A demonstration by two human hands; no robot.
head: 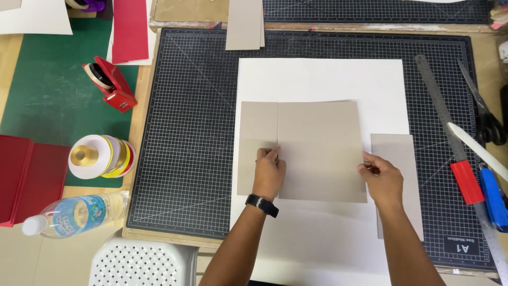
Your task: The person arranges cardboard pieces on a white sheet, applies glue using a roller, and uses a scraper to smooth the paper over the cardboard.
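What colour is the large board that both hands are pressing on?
Grey-brown large board, shown best in the head view.

Pale wooden worktable seen from above, evenly lit

A dark gridded cutting mat covers most of the wooden table; a second mat lies beyond it. A green mat sits at left, and a white perforated plastic stool stands at the near edge.
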